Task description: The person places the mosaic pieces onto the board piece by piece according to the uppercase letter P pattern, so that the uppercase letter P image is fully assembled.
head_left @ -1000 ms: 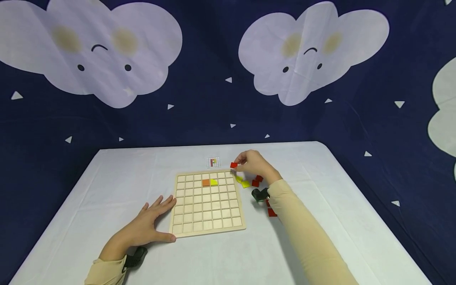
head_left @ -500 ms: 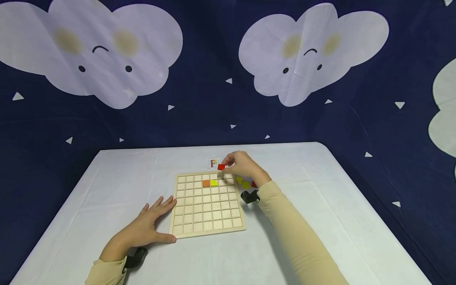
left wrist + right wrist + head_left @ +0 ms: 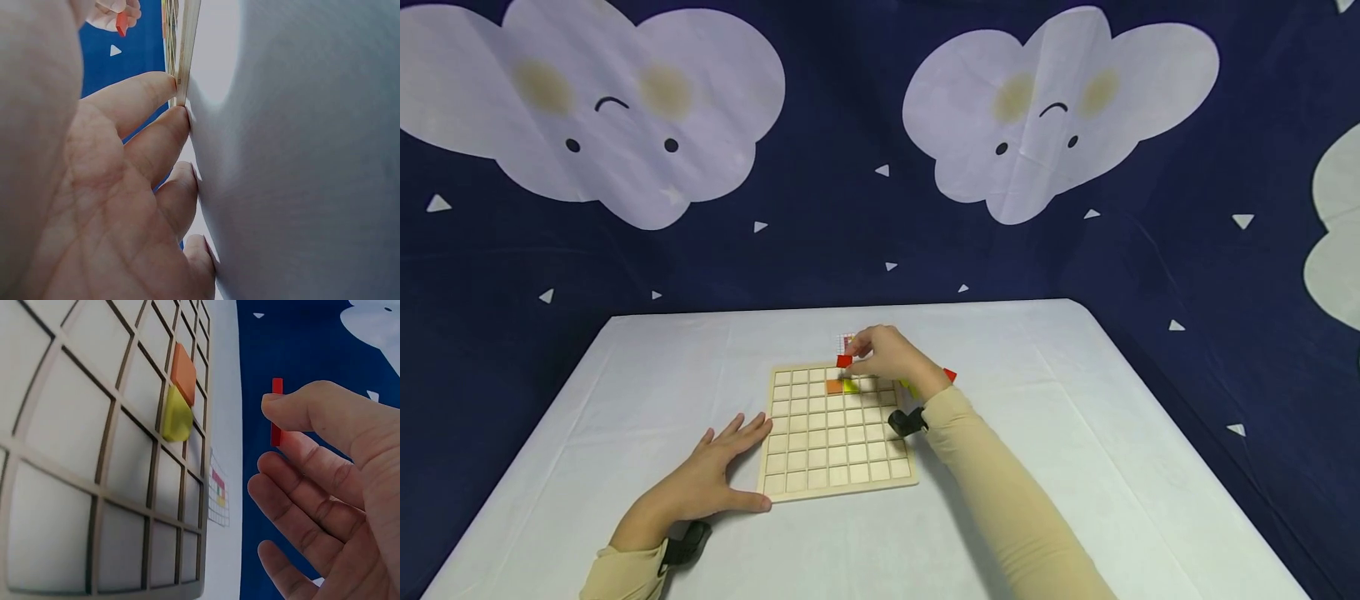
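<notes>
A wooden grid board (image 3: 816, 435) lies on the white table. In one of its upper rows sit an orange tile (image 3: 834, 387) and, beside it, a yellow tile (image 3: 850, 387) with one cut corner. My right hand (image 3: 891, 354) pinches a red square tile (image 3: 844, 361) between thumb and index finger, above the board's far edge. The right wrist view shows that red tile (image 3: 276, 412) edge-on, apart from the board. With fingers spread, my left hand (image 3: 703, 475) rests at the board's left side; its fingertips (image 3: 164, 84) touch the wooden edge.
Behind the board lies a small printed grid card (image 3: 218, 490), partly covered by my right hand in the head view. Right of the board, a red tile (image 3: 950, 375) shows past my right wrist, and a bit of yellow peeks out. A dark blue cloud-print cloth (image 3: 850, 250) hangs behind the table.
My right hand has carried the red tile leftward, from beyond the board's far right corner to above its far edge near the orange and yellow tiles. The left hand has stayed still.
</notes>
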The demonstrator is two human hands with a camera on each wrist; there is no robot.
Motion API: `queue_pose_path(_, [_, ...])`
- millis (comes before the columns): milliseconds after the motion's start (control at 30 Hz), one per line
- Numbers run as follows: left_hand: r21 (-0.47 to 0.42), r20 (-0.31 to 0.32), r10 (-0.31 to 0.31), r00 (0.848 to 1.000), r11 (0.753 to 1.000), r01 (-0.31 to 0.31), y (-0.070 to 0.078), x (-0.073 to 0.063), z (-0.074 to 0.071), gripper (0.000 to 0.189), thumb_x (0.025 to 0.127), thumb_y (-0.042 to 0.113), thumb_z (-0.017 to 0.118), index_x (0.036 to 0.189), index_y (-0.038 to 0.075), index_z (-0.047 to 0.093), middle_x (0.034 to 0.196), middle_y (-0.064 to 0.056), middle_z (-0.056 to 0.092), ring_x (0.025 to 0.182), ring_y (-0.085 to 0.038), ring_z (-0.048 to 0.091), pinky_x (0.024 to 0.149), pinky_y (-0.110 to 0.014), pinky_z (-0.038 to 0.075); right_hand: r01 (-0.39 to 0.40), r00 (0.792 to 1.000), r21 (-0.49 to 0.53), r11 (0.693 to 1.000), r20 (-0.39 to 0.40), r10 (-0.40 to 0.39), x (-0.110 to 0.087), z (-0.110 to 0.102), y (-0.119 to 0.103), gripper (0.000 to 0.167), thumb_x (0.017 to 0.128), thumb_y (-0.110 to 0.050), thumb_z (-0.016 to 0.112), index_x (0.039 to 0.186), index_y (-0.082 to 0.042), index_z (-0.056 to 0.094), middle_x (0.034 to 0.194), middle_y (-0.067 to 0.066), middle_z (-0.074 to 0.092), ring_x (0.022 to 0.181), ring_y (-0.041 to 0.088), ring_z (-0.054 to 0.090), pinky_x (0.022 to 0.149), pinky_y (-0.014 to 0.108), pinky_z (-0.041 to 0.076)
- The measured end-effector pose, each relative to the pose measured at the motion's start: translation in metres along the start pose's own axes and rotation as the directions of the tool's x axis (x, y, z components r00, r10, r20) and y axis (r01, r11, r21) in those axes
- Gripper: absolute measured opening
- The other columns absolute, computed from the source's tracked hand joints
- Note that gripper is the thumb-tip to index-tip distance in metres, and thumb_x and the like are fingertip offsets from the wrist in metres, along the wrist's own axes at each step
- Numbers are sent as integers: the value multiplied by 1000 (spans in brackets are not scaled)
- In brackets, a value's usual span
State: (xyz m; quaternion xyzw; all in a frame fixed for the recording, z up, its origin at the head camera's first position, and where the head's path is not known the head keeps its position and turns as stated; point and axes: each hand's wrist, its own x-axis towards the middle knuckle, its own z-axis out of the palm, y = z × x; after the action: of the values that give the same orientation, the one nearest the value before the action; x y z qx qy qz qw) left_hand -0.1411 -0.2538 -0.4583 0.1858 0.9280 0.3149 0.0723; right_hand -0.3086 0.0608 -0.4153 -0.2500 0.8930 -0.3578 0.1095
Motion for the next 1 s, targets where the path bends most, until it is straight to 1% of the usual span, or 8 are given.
queue_pose_path(67, [0, 1, -2, 1000, 1000, 2, 0, 0, 0, 117, 68, 56, 96, 163, 9, 47, 173, -18, 38, 162, -56, 19, 122, -85, 6, -2, 1000, -2, 1000, 9, 2, 0, 3, -2, 25, 93, -18, 84, 116, -10, 78, 121, 4, 77, 118, 25, 68, 104, 39, 59])
queue_pose_path(267, [-2, 4, -3, 1000, 1000, 3, -1, -1, 1, 117, 68, 55, 97, 163, 9, 47, 173, -18, 38, 161, -57, 19, 121, -86, 6, 41, 999, -38, 998, 25, -40, 1, 11, -7, 23, 95, -17, 82, 116, -9, 79, 120, 5, 79, 114, 23, 71, 102, 35, 60])
queue_pose_path(433, [-3, 2, -3, 1000, 1000, 3, -2, 0, 1, 117, 68, 55, 97, 163, 9, 47, 173, -18, 37, 162, -57, 20, 121, -86, 6, 59, 998, -34, 998, 32, -58, 2, 17, -10, 21, 94, -14, 81, 114, -8, 80, 117, 5, 79, 112, 22, 71, 103, 35, 59])
queue_pose_path(567, [-9, 5, -7, 1000, 1000, 7, -1, 1, 1, 117, 68, 54, 97, 163, 9, 46, 173, -18, 37, 162, -57, 19, 121, -86, 5, 61, 997, -20, 998, 51, -60, 3, 24, -11, 19, 94, -13, 81, 112, -8, 79, 113, 4, 80, 103, 17, 69, 99, 36, 59])
queue_pose_path(733, [-6, 7, -9, 1000, 1000, 9, -1, 2, 0, 117, 69, 54, 97, 163, 9, 46, 173, -19, 37, 162, -57, 19, 121, -86, 5, 65, 996, -32, 997, 64, -63, 7, 32, -14, 18, 93, -15, 83, 110, -11, 80, 107, 0, 80, 91, 10, 66, 97, 34, 56])
queue_pose_path(1000, [-8, 7, -13, 1000, 1000, 13, -2, 3, 2, 117, 68, 54, 98, 163, 9, 46, 173, -19, 37, 162, -57, 18, 121, -86, 5, 65, 994, -72, 995, 89, -59, 13, 40, -19, 23, 92, -16, 83, 114, -10, 79, 107, 0, 80, 91, 10, 66, 86, 27, 57])
